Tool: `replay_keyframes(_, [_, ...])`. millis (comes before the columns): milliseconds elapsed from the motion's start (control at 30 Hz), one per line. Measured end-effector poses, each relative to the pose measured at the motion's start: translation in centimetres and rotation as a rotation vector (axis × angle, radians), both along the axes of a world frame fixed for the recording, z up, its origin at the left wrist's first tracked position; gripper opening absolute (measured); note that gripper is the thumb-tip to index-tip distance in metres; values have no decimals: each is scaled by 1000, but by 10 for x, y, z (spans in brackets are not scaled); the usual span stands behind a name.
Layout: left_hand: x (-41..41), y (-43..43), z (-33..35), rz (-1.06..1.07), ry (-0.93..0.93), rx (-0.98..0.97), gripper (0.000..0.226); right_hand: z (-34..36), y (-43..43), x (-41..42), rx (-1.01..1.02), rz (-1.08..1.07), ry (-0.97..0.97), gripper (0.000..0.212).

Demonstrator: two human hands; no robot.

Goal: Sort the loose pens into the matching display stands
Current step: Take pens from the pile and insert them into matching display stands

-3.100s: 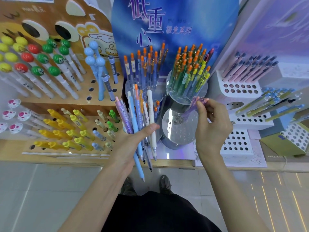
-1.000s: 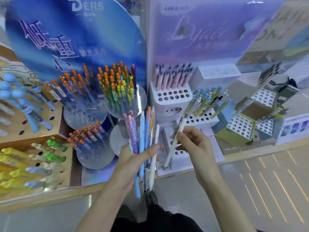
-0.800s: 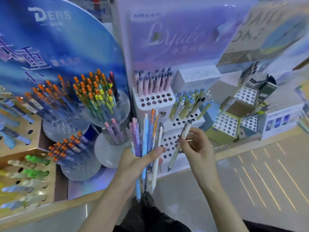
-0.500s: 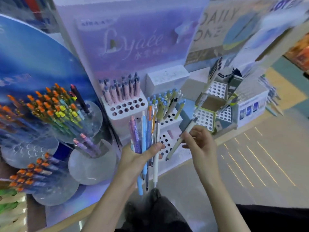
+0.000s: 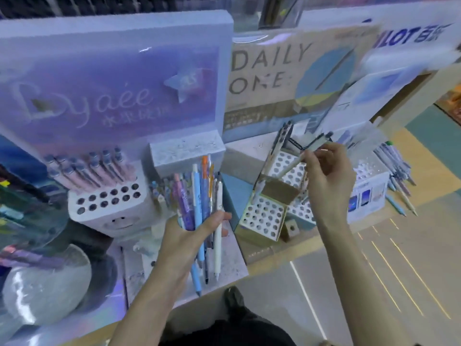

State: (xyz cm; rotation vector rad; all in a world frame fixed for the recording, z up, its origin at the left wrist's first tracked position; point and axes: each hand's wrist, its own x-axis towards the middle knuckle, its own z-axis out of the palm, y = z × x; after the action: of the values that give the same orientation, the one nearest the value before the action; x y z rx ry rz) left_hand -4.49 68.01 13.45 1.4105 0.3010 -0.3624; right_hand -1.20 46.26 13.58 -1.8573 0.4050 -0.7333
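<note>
My left hand (image 5: pixel 184 236) grips a bundle of several loose pens (image 5: pixel 202 203), blue, purple, orange and white, held upright in front of the shelf. My right hand (image 5: pixel 329 176) pinches a single cream pen with a dark cap (image 5: pixel 299 159), tilted over the stepped "DAILY ONE" stand (image 5: pixel 264 218), whose white hole grids are mostly bare. A dark-capped pen (image 5: pixel 279 146) stands in that stand's upper tier. To the left sits the white "Lyaée" stand (image 5: pixel 109 208) with several pink pens in its back rows.
A white box (image 5: pixel 187 153) sits behind the pen bundle. Further right a small display (image 5: pixel 366 198) has several pale pens leaning and lying beside it. Round clear stands (image 5: pixel 47 283) fill the lower left. The shelf's front edge runs above the tiled floor.
My view has swung right along the shelf. My right hand has carried the cream pen up and right, from beside the bundle to above the stepped stand. The left hand keeps its bundle.
</note>
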Motion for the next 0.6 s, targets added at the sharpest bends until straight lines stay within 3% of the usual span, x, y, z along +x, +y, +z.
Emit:
replay_keyframes(333, [9, -44, -8, 200, 26, -48, 13, -24, -41, 34, -87, 251, 38, 8])
replay_keyframes(600, [13, -45, -7, 187, 29, -63, 11, -37, -34, 29, -420, 344, -68, 13])
